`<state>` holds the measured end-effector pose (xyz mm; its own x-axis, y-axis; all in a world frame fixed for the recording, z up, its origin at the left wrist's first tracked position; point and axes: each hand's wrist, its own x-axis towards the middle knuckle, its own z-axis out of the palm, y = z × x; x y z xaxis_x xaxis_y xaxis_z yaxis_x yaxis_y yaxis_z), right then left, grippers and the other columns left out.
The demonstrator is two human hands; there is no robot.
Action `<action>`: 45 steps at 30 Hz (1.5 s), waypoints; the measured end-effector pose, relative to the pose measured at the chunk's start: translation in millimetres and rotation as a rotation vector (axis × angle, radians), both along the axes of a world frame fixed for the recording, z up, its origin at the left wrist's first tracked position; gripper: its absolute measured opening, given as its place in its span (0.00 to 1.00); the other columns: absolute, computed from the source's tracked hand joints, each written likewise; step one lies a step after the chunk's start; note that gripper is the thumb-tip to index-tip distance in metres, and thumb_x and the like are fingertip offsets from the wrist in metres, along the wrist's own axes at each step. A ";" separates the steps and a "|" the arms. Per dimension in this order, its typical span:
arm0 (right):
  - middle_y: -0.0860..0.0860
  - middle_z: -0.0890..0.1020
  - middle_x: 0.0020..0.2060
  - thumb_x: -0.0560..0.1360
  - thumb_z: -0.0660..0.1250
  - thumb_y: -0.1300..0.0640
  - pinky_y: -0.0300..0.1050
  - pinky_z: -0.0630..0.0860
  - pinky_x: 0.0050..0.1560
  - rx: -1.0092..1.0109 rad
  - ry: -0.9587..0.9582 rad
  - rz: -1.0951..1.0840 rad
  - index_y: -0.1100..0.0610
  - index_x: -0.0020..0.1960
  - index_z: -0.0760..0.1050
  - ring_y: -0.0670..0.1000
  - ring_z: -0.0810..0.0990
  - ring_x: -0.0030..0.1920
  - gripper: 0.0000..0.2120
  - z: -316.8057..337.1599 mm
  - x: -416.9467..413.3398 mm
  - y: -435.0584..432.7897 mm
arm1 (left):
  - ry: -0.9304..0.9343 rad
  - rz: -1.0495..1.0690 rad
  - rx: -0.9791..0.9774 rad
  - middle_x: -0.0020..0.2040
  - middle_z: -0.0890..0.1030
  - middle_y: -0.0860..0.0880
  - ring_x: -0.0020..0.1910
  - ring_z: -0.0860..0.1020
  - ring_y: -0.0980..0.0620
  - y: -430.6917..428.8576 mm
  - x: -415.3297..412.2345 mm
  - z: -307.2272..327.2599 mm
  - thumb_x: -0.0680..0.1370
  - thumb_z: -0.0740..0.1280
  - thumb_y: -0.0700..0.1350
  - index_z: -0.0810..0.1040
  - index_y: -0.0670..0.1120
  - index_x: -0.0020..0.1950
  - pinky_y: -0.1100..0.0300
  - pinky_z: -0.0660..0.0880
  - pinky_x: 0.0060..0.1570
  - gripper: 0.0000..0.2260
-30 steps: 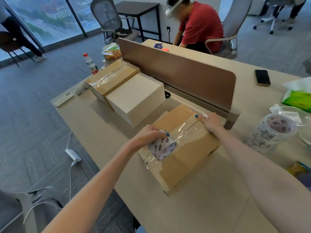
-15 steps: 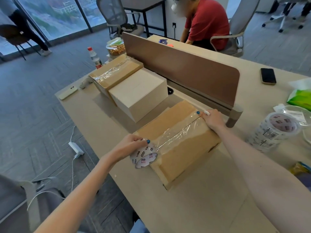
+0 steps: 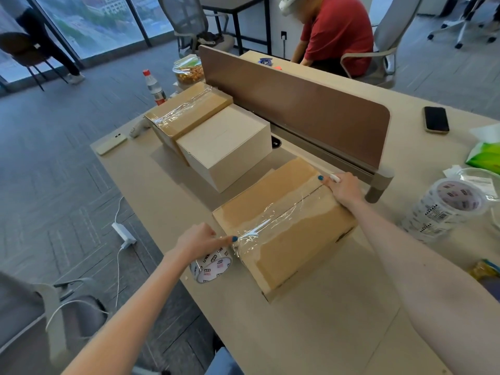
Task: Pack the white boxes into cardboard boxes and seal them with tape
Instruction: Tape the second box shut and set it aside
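- Cardboard box [image 3: 295, 247], matte brown and oblong, lies at an angle on the pale table [image 3: 324, 334] in front of the person, flaps shut.
- Clear tape [image 3: 273, 219], glossy and wrinkled, runs along the top seam and folds over the near end.
- The left hand [image 3: 198, 240] grips the tape roll [image 3: 212, 267] with curled fingers just beside the box's near corner; the roll is white with printed labels, and the index fingertip touches the tape at the edge.
- The right hand [image 3: 343, 189] rests on the far end of the box, thumb flat on the tape, fingers curled around a small white object [image 3: 335, 178]; I cannot tell what it is.
- A smooth, blocky white box [image 3: 224, 147] stands further back, touching a second cardboard box [image 3: 186, 115] already taped.
- A brown divider panel [image 3: 295, 104] with rounded corners runs close behind the boxes, beside the right hand.
- To the right stand a wrapped stack of tape rolls [image 3: 449, 204], a green packet [image 3: 487, 155] and a dark phone [image 3: 436, 119].
- A person in a red shirt [image 3: 338, 28] sits beyond the panel.
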<state>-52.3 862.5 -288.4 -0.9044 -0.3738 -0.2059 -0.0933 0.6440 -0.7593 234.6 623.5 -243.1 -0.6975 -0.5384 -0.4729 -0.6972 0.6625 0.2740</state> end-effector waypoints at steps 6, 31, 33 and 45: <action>0.55 0.82 0.46 0.80 0.59 0.44 0.53 0.74 0.44 0.088 0.159 0.064 0.58 0.53 0.76 0.59 0.79 0.49 0.18 -2.2 9.6 -0.9 | -0.053 -0.054 -0.012 0.24 0.63 0.54 0.22 0.60 0.54 1.5 0.8 -20.4 0.67 0.62 0.75 0.60 0.49 0.28 0.62 0.56 0.26 0.30; 0.61 0.81 0.52 0.81 0.56 0.43 0.51 0.67 0.43 0.270 0.267 0.308 0.64 0.56 0.71 0.63 0.79 0.52 0.23 9.0 92.8 -74.9 | 0.032 -0.003 -0.028 0.25 0.67 0.52 0.26 0.66 0.52 -3.2 -5.9 -30.5 0.71 0.62 0.72 0.62 0.48 0.30 0.61 0.62 0.29 0.28; 0.61 0.81 0.52 0.81 0.56 0.46 0.52 0.70 0.46 0.286 0.258 0.322 0.63 0.56 0.71 0.63 0.79 0.52 0.20 6.1 108.1 -83.2 | 0.013 -0.018 -0.038 0.26 0.68 0.52 0.26 0.67 0.51 -6.2 -9.0 -28.9 0.70 0.63 0.72 0.63 0.48 0.30 0.61 0.62 0.29 0.28; 0.56 0.80 0.47 0.82 0.55 0.45 0.54 0.76 0.47 0.242 0.210 0.377 0.61 0.55 0.72 0.58 0.79 0.46 0.19 7.7 192.0 -113.5 | 0.097 0.007 -0.026 0.28 0.70 0.51 0.27 0.68 0.52 3.4 2.6 -36.1 0.75 0.60 0.69 0.65 0.46 0.33 0.60 0.62 0.28 0.27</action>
<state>139.7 749.0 -280.8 -0.7468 -0.6468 -0.1552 -0.4884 0.6916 -0.5321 237.2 626.9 -279.2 -0.7356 -0.5546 -0.3889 -0.6727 0.6654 0.3236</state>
